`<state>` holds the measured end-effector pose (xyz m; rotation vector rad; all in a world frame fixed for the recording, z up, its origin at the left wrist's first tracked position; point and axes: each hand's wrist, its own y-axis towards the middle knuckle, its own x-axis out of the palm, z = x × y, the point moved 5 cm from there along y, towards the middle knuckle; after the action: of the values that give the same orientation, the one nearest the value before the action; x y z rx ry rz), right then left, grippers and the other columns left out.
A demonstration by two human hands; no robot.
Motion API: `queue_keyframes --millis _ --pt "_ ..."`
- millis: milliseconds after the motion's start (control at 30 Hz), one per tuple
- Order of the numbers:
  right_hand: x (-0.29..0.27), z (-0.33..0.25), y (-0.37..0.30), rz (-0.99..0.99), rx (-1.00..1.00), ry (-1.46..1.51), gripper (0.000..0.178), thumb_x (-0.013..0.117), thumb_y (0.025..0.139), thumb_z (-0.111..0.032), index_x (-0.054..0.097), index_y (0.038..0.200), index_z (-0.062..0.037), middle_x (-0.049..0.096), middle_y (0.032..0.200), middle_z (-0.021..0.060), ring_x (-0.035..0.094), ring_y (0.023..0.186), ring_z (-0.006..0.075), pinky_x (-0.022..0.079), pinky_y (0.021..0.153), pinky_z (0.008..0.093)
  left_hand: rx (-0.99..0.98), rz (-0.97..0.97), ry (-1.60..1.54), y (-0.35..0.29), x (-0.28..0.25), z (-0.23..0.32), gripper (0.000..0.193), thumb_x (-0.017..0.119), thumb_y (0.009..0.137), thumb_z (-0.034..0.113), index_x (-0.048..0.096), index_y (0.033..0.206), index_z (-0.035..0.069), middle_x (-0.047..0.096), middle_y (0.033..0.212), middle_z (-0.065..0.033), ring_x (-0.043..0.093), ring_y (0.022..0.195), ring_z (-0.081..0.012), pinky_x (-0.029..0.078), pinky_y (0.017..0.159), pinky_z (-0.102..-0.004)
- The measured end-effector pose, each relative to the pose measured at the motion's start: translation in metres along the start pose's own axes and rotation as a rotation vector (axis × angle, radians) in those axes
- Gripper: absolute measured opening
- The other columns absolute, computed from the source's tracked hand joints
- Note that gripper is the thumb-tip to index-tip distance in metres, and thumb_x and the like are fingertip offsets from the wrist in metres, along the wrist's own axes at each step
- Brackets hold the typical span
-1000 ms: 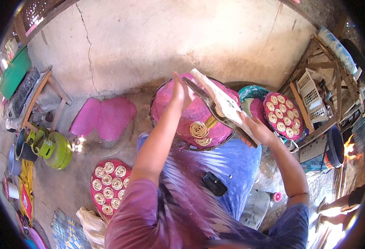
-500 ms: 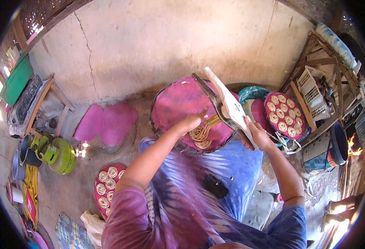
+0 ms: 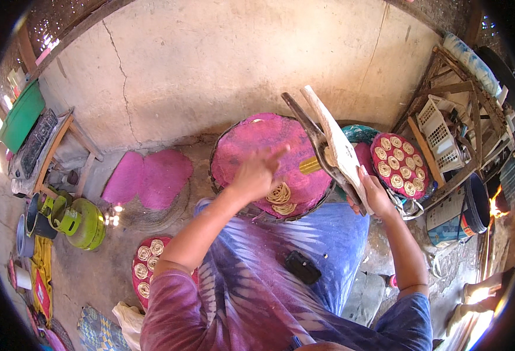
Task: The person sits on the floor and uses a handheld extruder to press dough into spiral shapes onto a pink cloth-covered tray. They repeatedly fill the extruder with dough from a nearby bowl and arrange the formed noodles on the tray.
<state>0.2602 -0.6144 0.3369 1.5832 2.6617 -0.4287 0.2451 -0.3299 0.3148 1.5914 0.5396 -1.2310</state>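
Observation:
My right hand (image 3: 375, 194) is closed round the lower ends of a wooden hand press (image 3: 344, 157), a pale board and a dark bar squeezed together and tilted. A brass tube (image 3: 309, 165) sticks out of the press to the left. Below it, two coils of pale noodle strands (image 3: 280, 200) lie at the near edge of a pink cloth (image 3: 234, 143) covering a round tray. My left hand (image 3: 256, 174) hovers over this cloth, slightly blurred, its fingers apart and holding nothing. It is just left of the coils.
Right of the press is a round tray of noodle coils (image 3: 398, 164), beside a teal basin (image 3: 360, 133). Another coil tray (image 3: 147, 263) sits near my left elbow. Pink sheets (image 3: 146, 175) and a green gas cylinder (image 3: 87, 225) are at left. Flames (image 3: 495, 202) burn beyond a bucket (image 3: 456, 213) at right.
My left hand has moved left, away from the brass tube. The strands that hung from the tube now lie in the coil on the cloth. The press has shifted slightly right.

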Motion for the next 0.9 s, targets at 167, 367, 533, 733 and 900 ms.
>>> queue_keyframes --millis 167,367,533,733,900 --pt "0.008 -0.021 -0.01 -0.098 0.071 -0.027 0.069 0.027 0.099 -0.066 0.055 0.107 -0.0026 0.059 0.065 0.0107 0.057 0.049 0.0179 0.046 0.043 0.0297 -0.317 0.462 -2.113 0.085 -0.044 -0.032 0.094 0.022 0.093 0.076 0.053 0.125 -0.007 0.052 0.136 -0.0249 0.048 0.13 -0.0386 0.035 0.112 -0.0513" --pt "0.002 -0.034 0.009 -0.272 0.327 -0.132 0.077 0.023 0.094 -0.074 0.059 0.098 -0.0065 0.058 0.064 0.01 0.055 0.05 0.0173 0.044 0.045 0.0296 -0.349 0.554 -2.616 0.122 0.013 -0.032 0.072 0.021 0.094 0.07 0.054 0.098 0.006 0.057 0.088 -0.0112 0.057 0.083 -0.0272 0.046 0.087 -0.0445" --pt "0.001 -0.035 0.032 -0.196 0.381 -0.345 0.077 0.025 0.095 -0.073 0.058 0.088 -0.0041 0.056 0.061 0.0092 0.053 0.047 0.0166 0.042 0.041 0.0313 -0.511 0.718 -2.813 0.123 0.075 -0.043 0.068 0.018 0.094 0.069 0.048 0.082 0.01 0.049 0.072 -0.0056 0.048 0.067 -0.0223 0.043 0.074 -0.0393" --pt "0.012 -0.054 0.024 -0.172 0.318 -0.351 0.076 0.023 0.099 -0.067 0.057 0.08 -0.0018 0.052 0.054 0.0072 0.053 0.043 0.0171 0.042 0.038 0.0328 -0.393 0.737 -2.691 0.122 0.058 -0.056 0.056 0.025 0.095 0.06 0.049 0.08 0.013 0.049 0.069 -0.001 0.05 0.066 -0.0195 0.044 0.073 -0.0375" --pt "-0.003 -0.073 0.02 -0.073 0.281 -0.568 0.078 0.027 0.097 -0.069 0.059 0.08 0.0001 0.054 0.056 0.0074 0.054 0.044 0.017 0.043 0.039 0.0318 -0.465 0.748 -2.846 0.132 0.049 -0.042 0.069 0.016 0.094 0.069 0.046 0.077 0.011 0.047 0.066 -0.0048 0.047 0.062 -0.0221 0.042 0.068 -0.0392"
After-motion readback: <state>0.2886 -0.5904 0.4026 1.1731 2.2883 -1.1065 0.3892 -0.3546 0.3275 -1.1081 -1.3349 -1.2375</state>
